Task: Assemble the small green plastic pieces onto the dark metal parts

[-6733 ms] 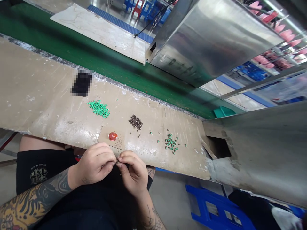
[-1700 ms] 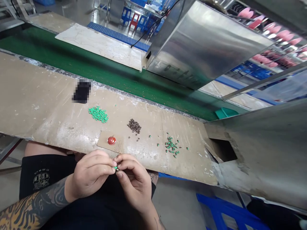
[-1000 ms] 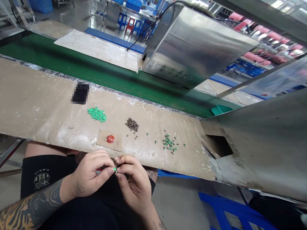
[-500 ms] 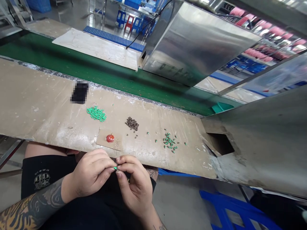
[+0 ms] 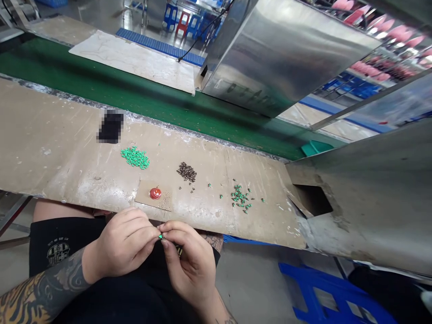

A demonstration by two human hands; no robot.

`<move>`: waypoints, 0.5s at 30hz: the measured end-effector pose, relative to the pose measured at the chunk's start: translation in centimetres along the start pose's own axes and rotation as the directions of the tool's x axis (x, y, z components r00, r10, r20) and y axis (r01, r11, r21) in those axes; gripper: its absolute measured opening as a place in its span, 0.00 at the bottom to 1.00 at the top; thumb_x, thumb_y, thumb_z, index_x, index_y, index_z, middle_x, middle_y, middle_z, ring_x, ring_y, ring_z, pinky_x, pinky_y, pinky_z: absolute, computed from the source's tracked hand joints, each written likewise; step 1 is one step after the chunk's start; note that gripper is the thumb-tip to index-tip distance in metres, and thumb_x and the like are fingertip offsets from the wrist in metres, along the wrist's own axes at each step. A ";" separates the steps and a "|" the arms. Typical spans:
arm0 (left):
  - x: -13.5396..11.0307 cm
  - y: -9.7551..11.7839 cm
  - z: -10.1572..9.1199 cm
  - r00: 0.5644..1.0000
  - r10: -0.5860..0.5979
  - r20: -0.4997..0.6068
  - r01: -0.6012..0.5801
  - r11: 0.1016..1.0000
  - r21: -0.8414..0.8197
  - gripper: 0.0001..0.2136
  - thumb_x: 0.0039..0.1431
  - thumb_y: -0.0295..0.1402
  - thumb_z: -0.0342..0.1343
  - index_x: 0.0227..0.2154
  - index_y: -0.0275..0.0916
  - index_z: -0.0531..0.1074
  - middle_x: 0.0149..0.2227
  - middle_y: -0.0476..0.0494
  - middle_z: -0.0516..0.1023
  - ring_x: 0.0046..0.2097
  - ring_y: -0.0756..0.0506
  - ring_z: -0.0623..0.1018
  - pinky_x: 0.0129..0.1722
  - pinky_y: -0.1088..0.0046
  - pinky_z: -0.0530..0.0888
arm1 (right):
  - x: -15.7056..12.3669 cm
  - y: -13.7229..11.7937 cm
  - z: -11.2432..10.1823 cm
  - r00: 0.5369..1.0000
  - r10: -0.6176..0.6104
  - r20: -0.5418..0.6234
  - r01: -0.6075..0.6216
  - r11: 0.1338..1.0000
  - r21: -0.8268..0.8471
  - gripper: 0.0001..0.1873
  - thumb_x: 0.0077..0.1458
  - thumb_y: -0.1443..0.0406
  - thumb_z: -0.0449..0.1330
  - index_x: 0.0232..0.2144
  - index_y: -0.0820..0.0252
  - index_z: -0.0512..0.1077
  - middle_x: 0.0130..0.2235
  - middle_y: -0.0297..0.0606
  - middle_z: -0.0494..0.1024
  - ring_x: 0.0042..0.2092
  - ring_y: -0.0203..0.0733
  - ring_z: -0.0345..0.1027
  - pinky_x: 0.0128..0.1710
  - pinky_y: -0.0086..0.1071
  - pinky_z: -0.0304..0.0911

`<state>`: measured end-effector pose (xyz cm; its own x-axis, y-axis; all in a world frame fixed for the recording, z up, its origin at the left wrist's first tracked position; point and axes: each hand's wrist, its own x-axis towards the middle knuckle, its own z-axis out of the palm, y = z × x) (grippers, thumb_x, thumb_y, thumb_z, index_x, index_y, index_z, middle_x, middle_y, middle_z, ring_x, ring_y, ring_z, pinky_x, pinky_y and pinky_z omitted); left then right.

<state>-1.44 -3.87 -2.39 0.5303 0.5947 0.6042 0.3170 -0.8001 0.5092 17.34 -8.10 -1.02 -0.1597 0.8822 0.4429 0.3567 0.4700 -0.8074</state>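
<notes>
Between the fingertips of both hands, above my lap, sits a small green piece (image 5: 160, 236) with a dark bit at its right end. My left hand (image 5: 123, 243) pinches its green side, and my right hand (image 5: 189, 258) is closed on the dark side. On the bench lie a heap of green pieces (image 5: 135, 157), a heap of dark brown shiny pieces (image 5: 186, 172) and, to the right, scattered green-and-dark joined pieces (image 5: 240, 196). Just beyond my hands, a cardboard piece (image 5: 143, 196) bears a round red-orange thing (image 5: 155, 193) and tiny light grains (image 5: 165, 199).
A pixelated black object (image 5: 110, 127) lies at the bench's back left. Behind runs a green belt (image 5: 151, 96), with a metal housing (image 5: 263, 58) over it. A metal wall with a square opening (image 5: 313, 200) stands right; a blue plastic stool (image 5: 330, 292) is below.
The view has shifted slightly. Both hands stay together on the small green piece, its green part now less exposed between my fingertips. The heaps look the same.
</notes>
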 end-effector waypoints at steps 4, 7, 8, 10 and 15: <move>0.2 0.1 -0.2 1.000 0.019 0.009 -0.019 1.000 0.017 0.06 0.62 0.20 0.54 0.36 0.35 0.71 0.31 0.43 0.77 0.34 0.44 0.72 0.37 0.63 0.72 | 0.2 -0.1 -0.1 0.999 -0.031 0.019 0.031 0.999 -0.029 0.18 0.57 0.81 0.58 0.45 0.57 0.73 0.44 0.41 0.80 0.46 0.40 0.78 0.46 0.32 0.76; 0.3 0.3 -0.2 0.999 0.026 0.023 -0.027 0.998 0.053 0.05 0.62 0.20 0.53 0.35 0.35 0.71 0.30 0.43 0.77 0.33 0.43 0.71 0.36 0.63 0.72 | 0.2 -0.2 -0.1 0.998 -0.052 0.019 0.053 0.997 -0.058 0.18 0.57 0.81 0.58 0.45 0.59 0.73 0.43 0.42 0.81 0.46 0.40 0.78 0.45 0.32 0.77; 0.3 0.3 -0.2 0.999 0.030 0.027 -0.031 0.997 0.068 0.06 0.62 0.19 0.53 0.35 0.35 0.71 0.29 0.43 0.76 0.33 0.43 0.71 0.35 0.63 0.71 | 0.2 -0.2 0.0 0.998 -0.060 0.018 0.061 0.996 -0.072 0.18 0.57 0.81 0.58 0.45 0.59 0.73 0.43 0.42 0.81 0.46 0.40 0.78 0.45 0.32 0.77; 0.2 0.4 -0.2 0.998 0.045 0.034 -0.048 0.994 0.094 0.06 0.61 0.19 0.54 0.34 0.34 0.72 0.29 0.42 0.76 0.32 0.43 0.71 0.34 0.62 0.71 | 0.2 -0.3 0.0 0.997 -0.078 0.023 0.080 0.991 -0.107 0.18 0.56 0.82 0.58 0.44 0.61 0.72 0.43 0.44 0.80 0.46 0.40 0.78 0.46 0.32 0.77; 0.0 0.5 -0.1 0.993 0.111 0.041 -0.116 0.980 0.162 0.05 0.59 0.17 0.55 0.33 0.32 0.72 0.28 0.40 0.75 0.32 0.41 0.69 0.32 0.60 0.71 | 0.1 -0.4 0.2 0.994 -0.100 0.047 0.107 0.975 -0.195 0.19 0.55 0.83 0.56 0.44 0.62 0.72 0.43 0.46 0.81 0.46 0.42 0.78 0.47 0.34 0.77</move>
<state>-1.32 -4.29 -2.08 0.5941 0.4989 0.6310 0.3765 -0.8657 0.3299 17.02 -8.20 -0.71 -0.2372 0.8312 0.5028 0.5098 0.5471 -0.6639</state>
